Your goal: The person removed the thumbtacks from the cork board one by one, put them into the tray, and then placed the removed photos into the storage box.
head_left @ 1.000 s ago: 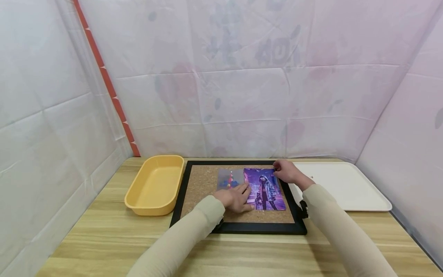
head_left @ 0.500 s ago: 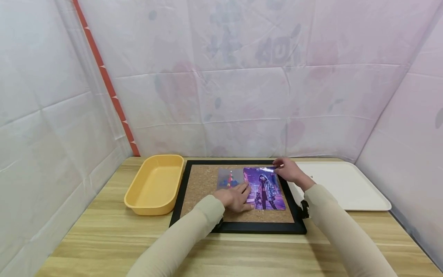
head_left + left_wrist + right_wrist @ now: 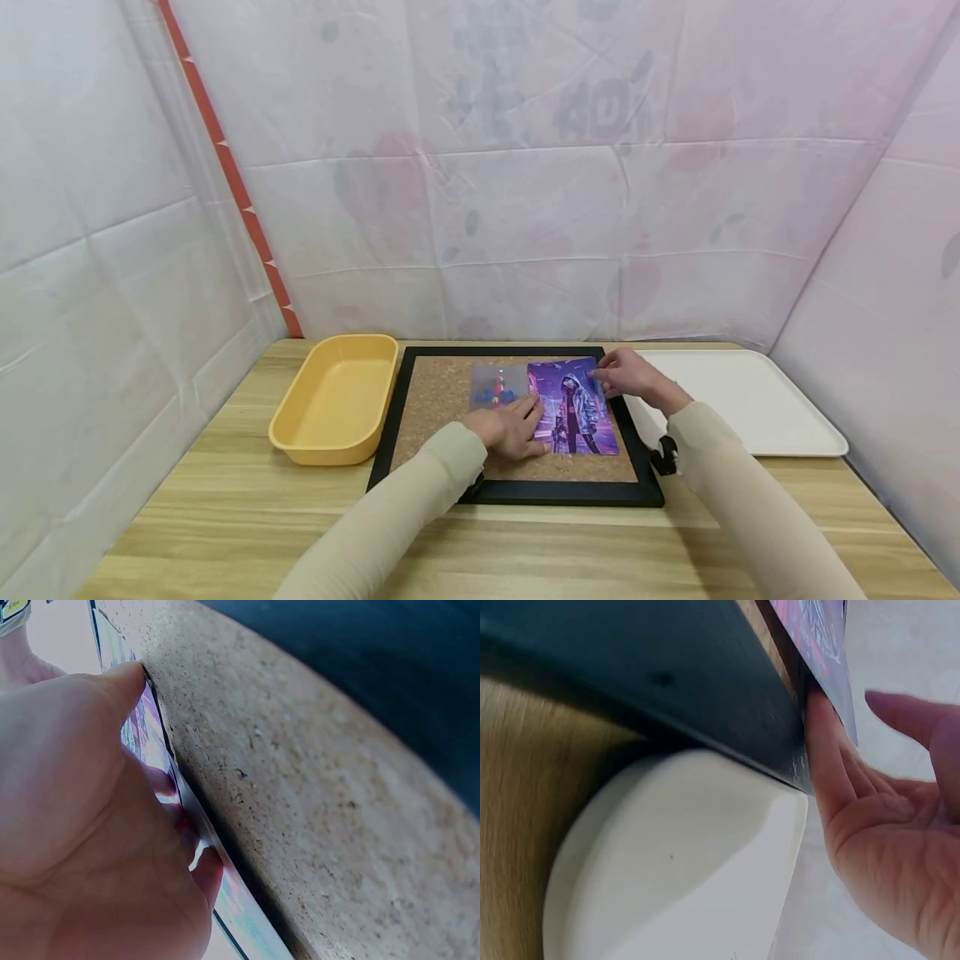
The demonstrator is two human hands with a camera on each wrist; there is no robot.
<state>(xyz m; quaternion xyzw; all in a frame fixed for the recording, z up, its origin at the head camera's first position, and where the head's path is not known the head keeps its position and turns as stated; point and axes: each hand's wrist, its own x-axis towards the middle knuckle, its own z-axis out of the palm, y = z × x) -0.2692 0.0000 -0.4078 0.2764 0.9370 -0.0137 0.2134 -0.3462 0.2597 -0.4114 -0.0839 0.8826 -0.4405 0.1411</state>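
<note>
A purple picture [image 3: 576, 412] of a hooded figure lies on the right part of a black-framed cork board [image 3: 438, 392]. To its left, partly covered by my left hand [image 3: 510, 429], is a greyish picture [image 3: 487, 382] with red and blue shapes. That hand rests with fingers spread across both pictures, its thumb at the purple one's lower left. My right hand [image 3: 633, 375] is at the purple picture's upper right edge. In the right wrist view its fingers [image 3: 829, 742] reach under the picture's edge, while the thumb stands apart from the sheet.
Left of the board stands a yellow tray [image 3: 337, 454]. A cream tray [image 3: 750, 408] sits on the right, close beside the board's frame [image 3: 562, 493]. The wooden table [image 3: 247, 525] is bounded by pale sheeted walls [image 3: 525, 208].
My right hand has slid from the purple picture's upper right corner slightly down its right edge. The glare near that corner has gone. My left hand has stayed in place.
</note>
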